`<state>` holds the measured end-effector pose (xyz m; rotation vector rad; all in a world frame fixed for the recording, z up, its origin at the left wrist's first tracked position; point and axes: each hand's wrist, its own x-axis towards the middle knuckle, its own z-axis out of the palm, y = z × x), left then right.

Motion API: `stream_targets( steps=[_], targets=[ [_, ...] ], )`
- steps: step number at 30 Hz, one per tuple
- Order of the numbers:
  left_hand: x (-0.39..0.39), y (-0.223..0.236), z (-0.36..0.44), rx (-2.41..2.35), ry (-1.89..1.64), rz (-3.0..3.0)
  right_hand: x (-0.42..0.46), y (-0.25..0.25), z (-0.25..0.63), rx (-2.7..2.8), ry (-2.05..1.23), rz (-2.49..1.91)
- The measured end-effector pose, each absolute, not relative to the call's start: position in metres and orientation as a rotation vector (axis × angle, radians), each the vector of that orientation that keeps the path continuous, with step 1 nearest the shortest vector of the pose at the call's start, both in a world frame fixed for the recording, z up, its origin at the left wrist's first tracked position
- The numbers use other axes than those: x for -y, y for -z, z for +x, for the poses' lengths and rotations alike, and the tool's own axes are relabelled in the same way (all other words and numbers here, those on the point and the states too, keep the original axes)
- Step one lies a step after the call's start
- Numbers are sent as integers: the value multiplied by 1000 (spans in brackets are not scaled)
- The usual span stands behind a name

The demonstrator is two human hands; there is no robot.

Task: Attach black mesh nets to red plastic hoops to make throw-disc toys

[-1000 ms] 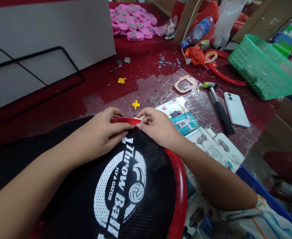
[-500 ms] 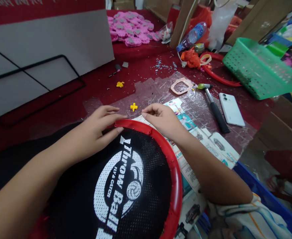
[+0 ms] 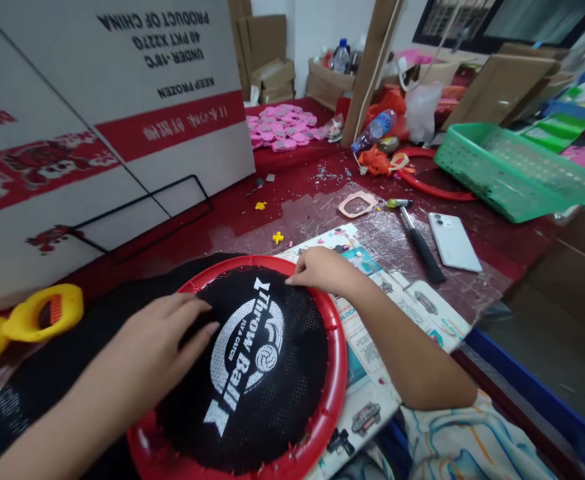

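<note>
A round red plastic hoop [image 3: 336,373] with a black mesh net [image 3: 297,347] stretched inside lies flat before me. White "Throw Ball" lettering and a ball emblem are printed on the net. My left hand [image 3: 165,343] is open over the hoop's left side, fingers and thumb apart. My right hand [image 3: 321,272] is closed in a pinch at the hoop's upper right, fingertips at the inner edge where net meets rim. Whatever is between those fingertips is too small to make out. Small pegs stick up along the rim.
A hammer [image 3: 420,247], a white phone [image 3: 455,241] and a pale pink frame [image 3: 357,204] lie right of centre. Yellow plastic pieces [image 3: 278,238] lie beyond the hoop. A green basket [image 3: 492,173] stands at right; a big carton [image 3: 172,127] at left. A yellow handle-like part [image 3: 47,313] lies left.
The view has tilted up, showing more of the carton and background. My left hand has come off the far rim toward the left; my right hand has moved onto the rim's edge.
</note>
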<state>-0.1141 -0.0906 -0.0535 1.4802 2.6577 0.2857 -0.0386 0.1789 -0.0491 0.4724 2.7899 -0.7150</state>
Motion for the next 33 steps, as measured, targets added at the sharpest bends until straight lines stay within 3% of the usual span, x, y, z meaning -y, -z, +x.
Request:
stream_targets(
  steps=[10,21,33],
  targets=[
    [100,114,-57,-3095,-45,1378,-180,55,-42,-2803,724,467],
    [101,120,-62,-3014,-158,1491,-199,67,-45,-2735,901,426],
    [100,119,-62,-3026,-258,1465,-193,60,-45,-2756,716,469]
  ],
)
